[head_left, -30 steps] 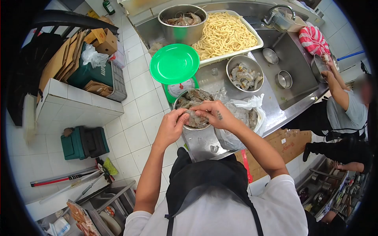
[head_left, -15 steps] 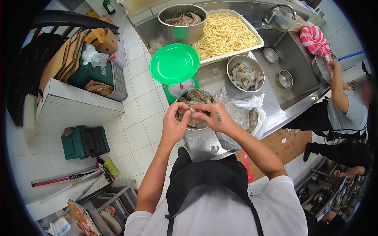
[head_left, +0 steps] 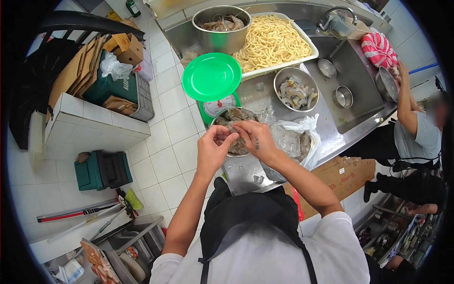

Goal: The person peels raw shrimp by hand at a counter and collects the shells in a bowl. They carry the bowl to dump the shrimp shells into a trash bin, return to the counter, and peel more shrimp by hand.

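Observation:
Both my hands are over a metal bowl of grey unpeeled shrimp (head_left: 243, 115). My left hand (head_left: 213, 147) has its fingers curled and its thumb against a shrimp, mostly hidden by the fingers. From the other side my right hand (head_left: 257, 138) pinches at the same shrimp, fingertips almost touching the left thumb. Beyond the bowl stands a kitchen scale (head_left: 219, 105) with a green plate (head_left: 211, 77) on it. To the right, a metal bowl (head_left: 316, 102) holds peeled shrimp (head_left: 296, 93). Nearer my right forearm lies a plastic bag (head_left: 309, 130) with shrimp inside.
A pot (head_left: 222, 40) of larger shrimp and a white tray (head_left: 314, 51) of thick noodles stand at the back. The sink (head_left: 362, 75) on the right contains small metal bowls. A co-worker (head_left: 418, 125) reaches toward a red-striped bag (head_left: 378, 49). Flattened cardboard (head_left: 338, 182) lies below the counter.
My left hand has moved slightly down and away from the right; my right-hand fingers have curled down more. The shrimp between them shows less. The co-worker's hand has shifted slightly upward.

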`<state>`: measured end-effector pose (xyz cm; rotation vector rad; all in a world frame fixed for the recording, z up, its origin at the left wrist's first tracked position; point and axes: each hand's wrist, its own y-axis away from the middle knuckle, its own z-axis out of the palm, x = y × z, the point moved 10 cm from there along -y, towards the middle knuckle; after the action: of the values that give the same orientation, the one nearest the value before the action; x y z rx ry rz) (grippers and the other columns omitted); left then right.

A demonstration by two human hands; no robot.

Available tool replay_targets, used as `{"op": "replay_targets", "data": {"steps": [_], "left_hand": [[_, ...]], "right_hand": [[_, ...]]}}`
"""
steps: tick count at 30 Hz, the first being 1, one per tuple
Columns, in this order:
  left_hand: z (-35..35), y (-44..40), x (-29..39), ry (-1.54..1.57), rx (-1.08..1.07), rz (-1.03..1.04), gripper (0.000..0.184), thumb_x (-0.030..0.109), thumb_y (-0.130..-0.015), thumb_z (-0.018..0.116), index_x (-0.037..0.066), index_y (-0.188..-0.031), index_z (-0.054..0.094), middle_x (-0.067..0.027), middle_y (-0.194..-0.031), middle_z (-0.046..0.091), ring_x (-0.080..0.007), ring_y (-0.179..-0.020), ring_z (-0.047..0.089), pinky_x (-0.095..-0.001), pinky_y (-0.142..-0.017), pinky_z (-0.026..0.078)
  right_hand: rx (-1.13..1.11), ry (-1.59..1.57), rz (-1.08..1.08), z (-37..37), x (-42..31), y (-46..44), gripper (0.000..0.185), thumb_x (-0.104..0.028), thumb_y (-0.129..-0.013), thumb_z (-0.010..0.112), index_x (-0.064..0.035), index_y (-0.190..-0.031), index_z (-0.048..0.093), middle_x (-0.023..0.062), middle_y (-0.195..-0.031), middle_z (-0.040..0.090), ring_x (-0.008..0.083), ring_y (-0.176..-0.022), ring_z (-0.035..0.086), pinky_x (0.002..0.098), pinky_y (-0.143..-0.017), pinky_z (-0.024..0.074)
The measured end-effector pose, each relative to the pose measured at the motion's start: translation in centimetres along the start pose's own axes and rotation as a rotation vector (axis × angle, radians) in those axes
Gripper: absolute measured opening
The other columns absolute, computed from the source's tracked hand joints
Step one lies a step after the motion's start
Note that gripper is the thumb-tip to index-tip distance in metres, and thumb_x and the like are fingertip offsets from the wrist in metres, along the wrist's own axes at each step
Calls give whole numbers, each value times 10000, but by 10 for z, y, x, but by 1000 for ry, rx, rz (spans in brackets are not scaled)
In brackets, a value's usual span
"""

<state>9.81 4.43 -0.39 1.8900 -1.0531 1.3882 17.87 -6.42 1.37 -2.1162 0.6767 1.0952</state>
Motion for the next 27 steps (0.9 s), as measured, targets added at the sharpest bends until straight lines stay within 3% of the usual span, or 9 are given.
{"op": "replay_targets", "data": {"steps": [6, 9, 11, 15, 18, 21, 23, 27], "left_hand": [[7, -7, -37, 376, -68, -214, 250, 59, -778, 728, -8, -931, 542, -34, -825, 600, -74, -747, 571, -208, -657, 483], [7, -6, -48, 442, -97, -281, 257, 11, -781, 692, -4, -972, 521, -39, -864, 588, -81, -764, 562, -209, -668, 483], [9, -6, -51, 510, -118, -333, 231, -22, -788, 651, -10, -979, 521, -40, -864, 580, -80, -755, 554, -207, -671, 478], [6, -5, -50, 523, -92, -346, 234, -26, -791, 644, -16, -992, 524, -42, -860, 581, -82, -744, 553, -207, -665, 475], [-3, -7, -52, 487, -60, -312, 235, -19, -802, 639, -24, -1008, 525, -45, -858, 586, -81, -732, 548, -209, -652, 467], [-13, -7, -56, 502, -44, -300, 222, -2, -819, 635, -23, -1014, 530, -40, -854, 592, -79, -731, 549, -214, -652, 466], [-17, -9, -54, 496, -21, -292, 215, 16, -840, 627, -25, -1032, 542, -41, -868, 606, -79, -740, 552, -219, -659, 463], [-27, -9, -34, 379, 28, -251, 204, 26, -860, 609, -25, -1050, 557, -51, -891, 620, -85, -772, 564, -226, -694, 467]], "right_hand": [[-98, 2, -105, 4, -12, -5, 111, -5, -806, 591, -6, -900, 648, 157, -813, 652, 329, -777, 613, 393, -702, 480], [-112, 0, -207, 6, -16, -5, 120, -9, -809, 614, 4, -920, 654, 155, -797, 658, 294, -720, 638, 341, -627, 494], [-100, -50, -43, 3, -2, -8, 112, -28, -830, 611, 11, -923, 661, 142, -807, 673, 237, -703, 652, 313, -633, 497], [-52, -167, 81, -1, 21, -11, 118, -63, -838, 599, 1, -909, 669, 161, -809, 673, 255, -685, 659, 327, -659, 506], [28, -154, 222, -17, 40, -13, 130, -88, -850, 604, 7, -908, 671, 162, -816, 678, 217, -684, 662, 306, -660, 502], [83, -92, 197, -27, 41, -15, 159, -128, -835, 628, 2, -916, 671, 152, -760, 664, 243, -668, 645, 329, -636, 497], [85, 267, -225, -18, 4, -14, 191, -167, -798, 675, 3, -883, 661, 139, -696, 635, 281, -652, 614, 363, -612, 482], [161, 323, -202, -18, -6, -14, 215, -188, -760, 711, 0, -840, 645, 148, -681, 611, 316, -651, 586, 390, -604, 467]]}}
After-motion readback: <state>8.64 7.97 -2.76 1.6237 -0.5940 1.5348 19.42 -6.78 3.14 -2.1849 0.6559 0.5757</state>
